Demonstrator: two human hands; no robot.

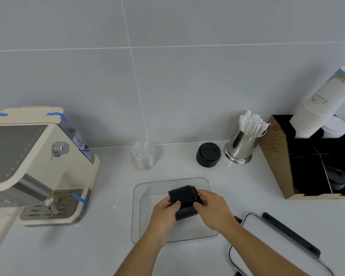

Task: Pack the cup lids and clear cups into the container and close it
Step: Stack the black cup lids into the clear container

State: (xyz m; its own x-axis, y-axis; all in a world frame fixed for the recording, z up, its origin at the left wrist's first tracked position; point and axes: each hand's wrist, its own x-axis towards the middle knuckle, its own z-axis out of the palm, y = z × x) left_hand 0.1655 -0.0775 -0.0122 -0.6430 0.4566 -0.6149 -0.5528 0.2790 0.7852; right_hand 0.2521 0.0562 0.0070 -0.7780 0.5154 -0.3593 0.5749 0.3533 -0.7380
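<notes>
A clear rectangular container (147,187) lies open on the white counter in front of me. Both hands hold a stack of black cup lids (184,196) lying on its side inside the container. My left hand (165,213) grips the stack's near left side, my right hand (211,208) its right side. A second, shorter stack of black lids (208,154) stands by the wall. A stack of clear cups (142,155) stands upside down further left by the wall. The container's lid (267,236), clear with a black handle, lies to my right.
A cream espresso machine (38,162) fills the left side. A steel cup of wrapped straws (242,144) stands by the wall. A cardboard organiser (283,160) at the right holds paper cups (319,108) and more lids.
</notes>
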